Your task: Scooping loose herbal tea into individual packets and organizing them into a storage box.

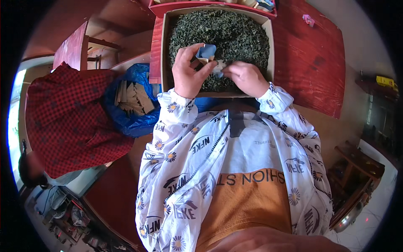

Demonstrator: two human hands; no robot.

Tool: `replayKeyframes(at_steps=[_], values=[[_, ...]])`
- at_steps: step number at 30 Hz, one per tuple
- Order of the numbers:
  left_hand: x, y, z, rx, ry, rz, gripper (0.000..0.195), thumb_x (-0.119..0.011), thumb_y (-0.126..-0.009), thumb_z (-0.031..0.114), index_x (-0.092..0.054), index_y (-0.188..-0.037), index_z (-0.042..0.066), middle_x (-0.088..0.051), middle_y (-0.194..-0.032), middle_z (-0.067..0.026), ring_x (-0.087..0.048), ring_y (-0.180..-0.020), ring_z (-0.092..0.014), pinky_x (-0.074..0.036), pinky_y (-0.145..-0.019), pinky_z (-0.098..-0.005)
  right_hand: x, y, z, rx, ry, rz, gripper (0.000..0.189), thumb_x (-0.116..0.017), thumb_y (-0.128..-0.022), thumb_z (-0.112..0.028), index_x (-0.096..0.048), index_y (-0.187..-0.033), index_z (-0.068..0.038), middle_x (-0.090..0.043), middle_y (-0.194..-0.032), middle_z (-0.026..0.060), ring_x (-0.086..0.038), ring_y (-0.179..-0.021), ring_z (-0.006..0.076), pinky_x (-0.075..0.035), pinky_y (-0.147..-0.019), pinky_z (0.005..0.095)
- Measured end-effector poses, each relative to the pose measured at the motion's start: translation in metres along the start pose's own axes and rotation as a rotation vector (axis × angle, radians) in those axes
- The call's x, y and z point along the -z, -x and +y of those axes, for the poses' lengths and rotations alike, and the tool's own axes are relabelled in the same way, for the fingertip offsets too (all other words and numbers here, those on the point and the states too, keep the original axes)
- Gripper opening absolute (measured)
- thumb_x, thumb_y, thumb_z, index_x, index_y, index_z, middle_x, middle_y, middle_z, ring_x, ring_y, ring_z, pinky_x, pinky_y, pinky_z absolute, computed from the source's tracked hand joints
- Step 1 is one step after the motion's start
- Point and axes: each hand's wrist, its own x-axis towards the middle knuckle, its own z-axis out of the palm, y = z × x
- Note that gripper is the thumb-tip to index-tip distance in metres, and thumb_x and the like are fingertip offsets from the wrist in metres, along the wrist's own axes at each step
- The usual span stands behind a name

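Note:
My left hand (189, 71) holds a small open paper box (206, 52), blue and tan, between thumb and fingers. Close beside it, my right hand (244, 76) pinches a small pale object (219, 67); motion blur hides what it is. Both hands are above a shallow cardboard box (271, 47) filled with loose, dark green dried leaves (217, 26), which look like tea. The leaves directly beneath my hands are partly hidden.
A red tray (157, 8) with small packets borders the far side, on a red wooden table (311, 63). At left, a blue plastic bag (133, 126) holds flat cardboard pieces (133, 97). Next to it is a person in a red checked garment (75, 123). A wooden stool (359, 160) stands right.

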Motion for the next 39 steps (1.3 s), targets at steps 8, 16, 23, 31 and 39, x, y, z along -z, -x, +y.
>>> replayKeyframes(at_steps=[8,16,23,31,39], values=[[-0.018,0.009,-0.005,0.004,-0.025,-0.056,0.053,-0.085,-0.077,-0.001,-0.065,-0.126,0.002,-0.060,-0.115,-0.0089,-0.067,-0.103,-0.019,-0.061,-0.085,-0.0305,0.010,0.005,0.008,-0.535,-0.505,-0.149,0.018,-0.067,-0.097,-0.015,-0.075,-0.107,-0.002,-0.070,-0.082,0.0040,-0.065,-0.067,0.0118,-0.053,-0.060,0.0274],[-0.029,0.011,-0.015,-0.051,-0.118,-0.047,0.055,-0.087,-0.071,0.003,-0.068,-0.122,0.007,-0.065,-0.111,-0.0116,-0.068,-0.091,-0.027,-0.058,-0.078,-0.0339,0.084,0.007,-0.009,-0.625,-0.592,0.228,0.026,-0.066,-0.101,-0.027,-0.076,-0.111,-0.005,-0.067,-0.081,-0.0012,-0.058,-0.065,0.0037,-0.043,-0.058,0.0189],[-0.030,0.012,-0.021,-0.053,-0.112,-0.057,0.056,-0.087,-0.070,0.003,-0.068,-0.122,0.006,-0.065,-0.111,-0.0116,-0.067,-0.090,-0.027,-0.058,-0.078,-0.0345,0.075,0.002,-0.047,-0.146,-0.219,0.368,0.017,-0.066,-0.100,-0.012,-0.075,-0.110,-0.001,-0.068,-0.085,0.0013,-0.062,-0.072,0.0088,-0.050,-0.063,0.0243],[-0.029,0.011,-0.021,-0.057,-0.106,-0.045,0.058,-0.087,-0.070,0.003,-0.067,-0.124,0.006,-0.064,-0.109,-0.0109,-0.067,-0.089,-0.024,-0.057,-0.075,-0.0338,0.071,0.001,-0.054,0.159,0.110,0.393,0.024,-0.077,-0.087,0.001,-0.075,-0.111,-0.003,-0.072,-0.094,0.0126,-0.071,-0.080,0.0238,-0.057,-0.069,0.0343],[-0.015,0.005,-0.005,-0.034,-0.082,-0.006,0.056,-0.087,-0.073,0.002,-0.066,-0.124,0.003,-0.064,-0.110,-0.0108,-0.068,-0.086,-0.020,-0.058,-0.072,-0.0307,0.036,0.000,0.006,-0.039,0.192,0.229,0.015,-0.071,-0.093,-0.010,-0.075,-0.107,-0.007,-0.068,-0.089,0.0130,-0.068,-0.077,0.0318,-0.054,-0.067,0.0387]])
